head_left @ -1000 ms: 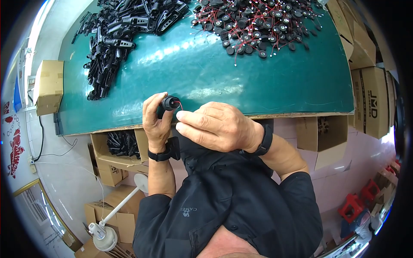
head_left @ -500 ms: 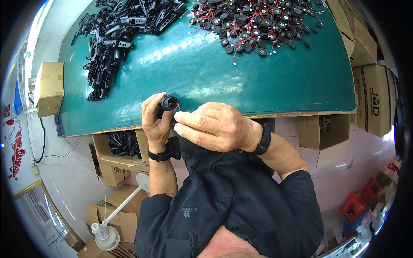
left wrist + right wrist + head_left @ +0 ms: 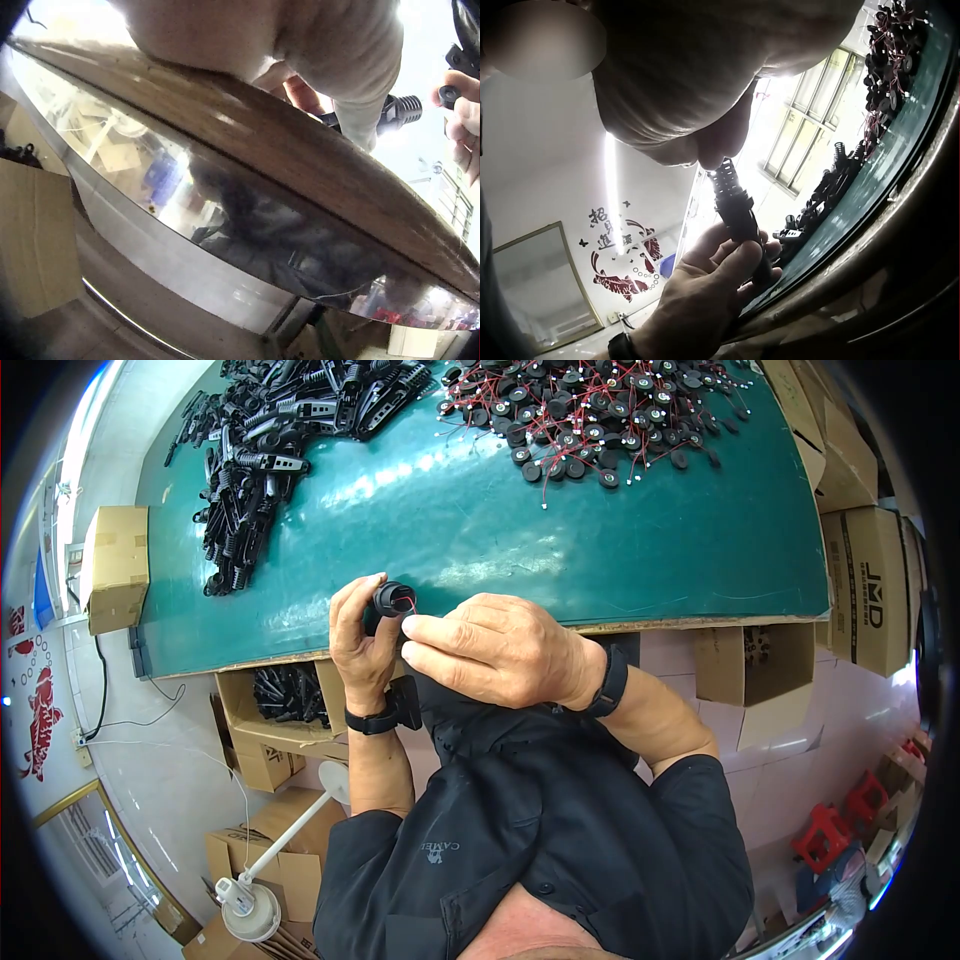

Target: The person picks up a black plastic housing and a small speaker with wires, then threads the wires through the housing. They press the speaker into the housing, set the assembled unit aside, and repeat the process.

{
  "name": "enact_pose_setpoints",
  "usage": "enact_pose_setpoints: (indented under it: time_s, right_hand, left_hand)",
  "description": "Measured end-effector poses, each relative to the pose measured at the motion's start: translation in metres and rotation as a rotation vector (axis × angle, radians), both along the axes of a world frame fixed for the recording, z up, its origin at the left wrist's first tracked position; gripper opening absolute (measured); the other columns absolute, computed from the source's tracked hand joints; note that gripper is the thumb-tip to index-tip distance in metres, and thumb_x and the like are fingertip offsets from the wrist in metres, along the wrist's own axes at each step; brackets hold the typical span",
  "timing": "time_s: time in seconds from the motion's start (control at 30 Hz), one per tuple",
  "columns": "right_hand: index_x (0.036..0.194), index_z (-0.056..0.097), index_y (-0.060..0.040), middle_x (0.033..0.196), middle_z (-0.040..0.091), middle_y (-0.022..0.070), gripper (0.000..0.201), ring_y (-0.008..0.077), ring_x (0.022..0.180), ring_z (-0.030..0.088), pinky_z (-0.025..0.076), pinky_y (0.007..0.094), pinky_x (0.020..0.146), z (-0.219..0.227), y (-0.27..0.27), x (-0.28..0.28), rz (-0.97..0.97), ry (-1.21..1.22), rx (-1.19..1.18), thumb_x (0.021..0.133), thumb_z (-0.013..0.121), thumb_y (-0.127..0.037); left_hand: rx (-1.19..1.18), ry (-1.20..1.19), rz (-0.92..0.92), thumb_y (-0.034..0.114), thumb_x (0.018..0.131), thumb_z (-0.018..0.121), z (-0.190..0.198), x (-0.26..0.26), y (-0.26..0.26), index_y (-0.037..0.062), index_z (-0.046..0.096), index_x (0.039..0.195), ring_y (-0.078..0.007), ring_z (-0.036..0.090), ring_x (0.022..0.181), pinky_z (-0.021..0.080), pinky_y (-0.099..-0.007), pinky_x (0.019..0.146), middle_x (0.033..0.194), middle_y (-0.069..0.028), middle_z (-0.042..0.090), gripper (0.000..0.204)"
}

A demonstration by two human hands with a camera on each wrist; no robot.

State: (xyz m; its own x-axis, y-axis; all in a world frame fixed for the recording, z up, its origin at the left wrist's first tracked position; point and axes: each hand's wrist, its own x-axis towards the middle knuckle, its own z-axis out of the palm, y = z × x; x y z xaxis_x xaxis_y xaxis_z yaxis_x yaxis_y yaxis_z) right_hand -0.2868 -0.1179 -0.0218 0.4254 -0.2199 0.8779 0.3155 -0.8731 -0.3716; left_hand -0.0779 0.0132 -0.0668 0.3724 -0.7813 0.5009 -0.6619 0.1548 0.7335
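My left hand [image 3: 362,640] grips a black ribbed cylindrical housing [image 3: 391,599], its round opening turned toward the right hand. A thin red wire [image 3: 413,603] runs from that opening to the fingertips of my right hand [image 3: 510,650], which pinch it. In the right wrist view the left hand [image 3: 697,300] is curled round the housing [image 3: 739,214], with the right fingertips at its coiled end. The left wrist view has the housing [image 3: 405,111] beyond the left hand [image 3: 337,45], and a small round black piece [image 3: 449,94] by the right hand [image 3: 466,124].
Black ribbed parts [image 3: 255,485] lie heaped on the green table [image 3: 400,530] at the back left. Round black pieces with red wires [image 3: 600,420] are piled at the back right. Cardboard boxes [image 3: 868,595] stand beside the table, and an open box [image 3: 760,660] is below its front edge.
The right hand has shifted slightly left, closer to the housing. The round face seen in the opening a second ago is no longer plain to see. The left hand keeps its grip.
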Motion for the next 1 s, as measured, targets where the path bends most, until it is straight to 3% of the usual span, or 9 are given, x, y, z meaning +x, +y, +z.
enact_pose_setpoints:
  time_s: [0.23, 0.33, 0.47, 1.0]
  right_hand:
    - [0.114, 0.076, 0.0000, 0.120, 0.075, 0.0175, 0.033, 0.0269, 0.087, 0.074, 0.062, 0.0359, 0.075, -0.001, -0.003, 0.002, 0.062, 0.063, 0.091, 0.081, 0.079, 0.000]
    - [0.116, 0.075, -0.0012, 0.120, 0.075, 0.0163, 0.035, 0.0259, 0.089, 0.074, 0.062, 0.0339, 0.077, -0.010, -0.002, 0.013, 0.137, -0.030, 0.404, 0.082, 0.081, 0.006]
    - [0.117, 0.075, -0.0028, 0.119, 0.074, 0.0145, 0.035, 0.0233, 0.091, 0.073, 0.060, 0.0315, 0.079, -0.012, -0.006, 0.012, 0.246, 0.035, 0.627, 0.085, 0.081, 0.008]
    - [0.119, 0.072, 0.0000, 0.119, 0.071, 0.0128, 0.035, 0.0172, 0.098, 0.069, 0.059, 0.0303, 0.082, -0.023, -0.016, 0.008, 0.187, 0.129, 0.745, 0.087, 0.077, 0.012]
  left_hand:
    - [-0.018, 0.001, -0.011, 0.001, 0.088, 0.086, -0.003, 0.003, -0.001, 0.0049, 0.071, 0.134, -0.0279, 0.068, 0.117, 0.056, -0.0383, 0.101, 0.128, -0.0139, 0.071, 0.048]
    - [-0.028, -0.020, -0.018, 0.000, 0.087, 0.085, -0.003, 0.002, -0.002, 0.0049, 0.072, 0.133, -0.0293, 0.069, 0.116, 0.056, -0.0390, 0.100, 0.128, -0.0149, 0.071, 0.048]
    - [0.002, -0.050, -0.010, -0.002, 0.084, 0.085, 0.003, 0.000, -0.001, 0.0051, 0.073, 0.132, -0.0305, 0.070, 0.114, 0.056, -0.0390, 0.099, 0.126, -0.0152, 0.071, 0.050]
    - [0.057, -0.103, -0.020, -0.006, 0.077, 0.087, 0.021, -0.006, -0.004, 0.0041, 0.074, 0.130, -0.0318, 0.071, 0.108, 0.059, -0.0384, 0.093, 0.120, -0.0156, 0.072, 0.055]
